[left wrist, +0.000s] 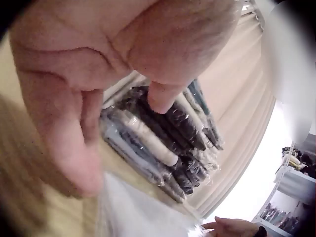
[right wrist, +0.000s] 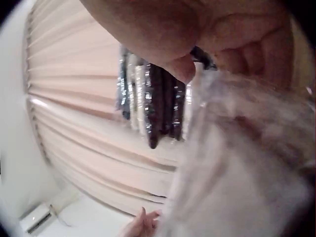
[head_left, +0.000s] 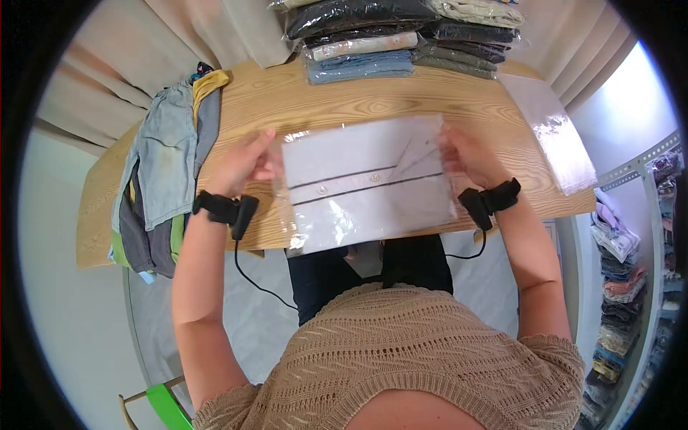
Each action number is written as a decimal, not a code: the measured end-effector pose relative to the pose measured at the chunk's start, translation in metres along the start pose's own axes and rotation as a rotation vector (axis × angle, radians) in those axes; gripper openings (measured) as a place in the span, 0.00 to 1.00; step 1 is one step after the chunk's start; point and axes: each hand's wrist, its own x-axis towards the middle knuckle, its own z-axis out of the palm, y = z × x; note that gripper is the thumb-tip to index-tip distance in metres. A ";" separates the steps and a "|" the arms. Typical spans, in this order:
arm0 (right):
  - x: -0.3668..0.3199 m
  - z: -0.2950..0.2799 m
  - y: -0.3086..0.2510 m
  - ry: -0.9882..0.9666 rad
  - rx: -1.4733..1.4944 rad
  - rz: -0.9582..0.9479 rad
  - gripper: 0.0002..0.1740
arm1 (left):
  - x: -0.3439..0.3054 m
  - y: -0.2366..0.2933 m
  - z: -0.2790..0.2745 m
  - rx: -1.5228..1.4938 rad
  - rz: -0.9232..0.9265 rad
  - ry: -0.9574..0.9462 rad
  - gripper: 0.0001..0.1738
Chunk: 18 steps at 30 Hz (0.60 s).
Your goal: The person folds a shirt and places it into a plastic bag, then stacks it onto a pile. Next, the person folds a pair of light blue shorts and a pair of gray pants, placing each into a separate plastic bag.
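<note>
A clear plastic bag (head_left: 344, 215) with a flat, pale grey-white piece inside, marked by dark stripes and two buttons, is held up slightly tilted over the table's near edge. My right hand (head_left: 476, 154) pinches its right end; in the right wrist view crinkled plastic (right wrist: 237, 148) runs up between thumb and fingers of that hand (right wrist: 222, 34). Beside the bag's left edge is my left hand (head_left: 247, 163), thumb apart from the fingers. The left wrist view shows that hand (left wrist: 84, 69) with loosely extended fingers, nothing between them, and the pale bag (left wrist: 133, 212) below.
Bagged folded clothes (head_left: 362, 64) are stacked at the table's back. Loose trousers and other clothes (head_left: 165, 158) hang over its left end. Flat clear bags (head_left: 555, 140) lie at the right edge of the wooden table (head_left: 251, 93). A shelf of clothes (head_left: 616, 287) stands right.
</note>
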 end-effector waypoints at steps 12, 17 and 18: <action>-0.026 -0.005 0.050 -0.140 0.157 -0.001 0.18 | -0.044 -0.067 0.028 -0.094 -0.294 -0.094 0.16; -0.033 0.006 0.050 -0.179 0.185 -0.051 0.20 | -0.040 -0.084 0.033 -0.238 -0.209 -0.132 0.13; -0.032 0.006 0.052 -0.137 0.138 -0.032 0.20 | -0.039 -0.083 0.034 -0.320 -0.180 -0.152 0.12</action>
